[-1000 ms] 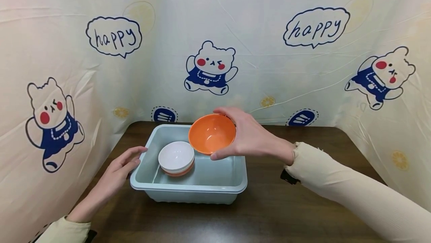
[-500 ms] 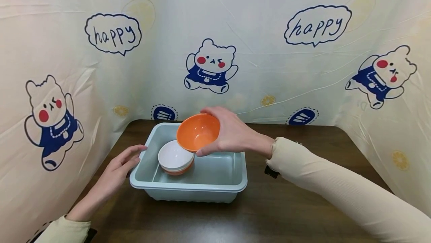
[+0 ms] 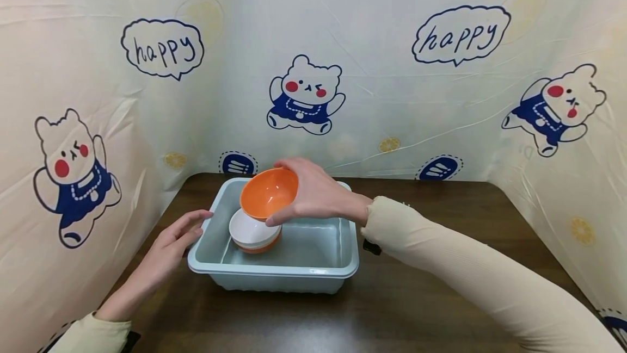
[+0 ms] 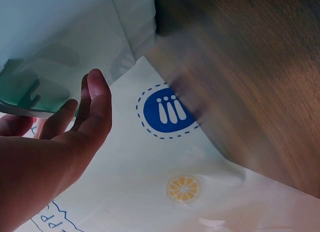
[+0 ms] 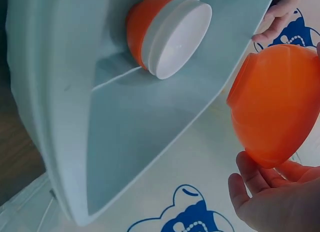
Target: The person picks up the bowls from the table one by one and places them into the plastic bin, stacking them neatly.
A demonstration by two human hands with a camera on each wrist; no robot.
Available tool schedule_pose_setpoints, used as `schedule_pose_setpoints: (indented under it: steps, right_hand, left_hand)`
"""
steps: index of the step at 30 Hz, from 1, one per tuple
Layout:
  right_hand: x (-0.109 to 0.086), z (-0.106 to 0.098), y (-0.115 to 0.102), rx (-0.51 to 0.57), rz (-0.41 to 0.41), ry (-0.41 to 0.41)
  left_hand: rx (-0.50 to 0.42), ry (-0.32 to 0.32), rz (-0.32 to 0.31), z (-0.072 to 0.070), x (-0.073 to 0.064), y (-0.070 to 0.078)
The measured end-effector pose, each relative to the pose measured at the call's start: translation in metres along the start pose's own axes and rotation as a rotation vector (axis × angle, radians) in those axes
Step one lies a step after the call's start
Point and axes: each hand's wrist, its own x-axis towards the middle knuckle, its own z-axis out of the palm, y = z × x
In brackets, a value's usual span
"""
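Note:
An orange bowl (image 3: 268, 194) hangs tilted above the left part of a pale blue-green basin (image 3: 274, 270), its hollow facing the head camera. My right hand (image 3: 315, 192) grips it by the rim, thumb on the near side and fingers on the far side. Just below, inside the basin, white bowls (image 3: 250, 233) sit nested in another orange bowl (image 5: 134, 32); the held bowl partly covers them in the head view. At the basin's left rim, my left hand (image 3: 168, 241) rests its fingertips, the fingers loosely bent in the left wrist view.
The basin stands on a dark wooden table (image 3: 416, 288). A pale printed cloth (image 3: 372, 97) with bears rises behind the table and along both sides. Basin floor shows to the right of the stacked bowls.
My right hand has carried the orange bowl leftward, from over the basin's middle to above the stacked bowls. My left hand stays at the rim.

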Motion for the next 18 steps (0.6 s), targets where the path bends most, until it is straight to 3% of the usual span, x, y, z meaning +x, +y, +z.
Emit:
schedule_pose_setpoints:
  steps: [18]
  right_hand:
    - [0.028, 0.017, -0.011, -0.042, 0.002, -0.009]
  left_hand:
    - [0.012, -0.001, -0.026, 0.001, 0.001, 0.001]
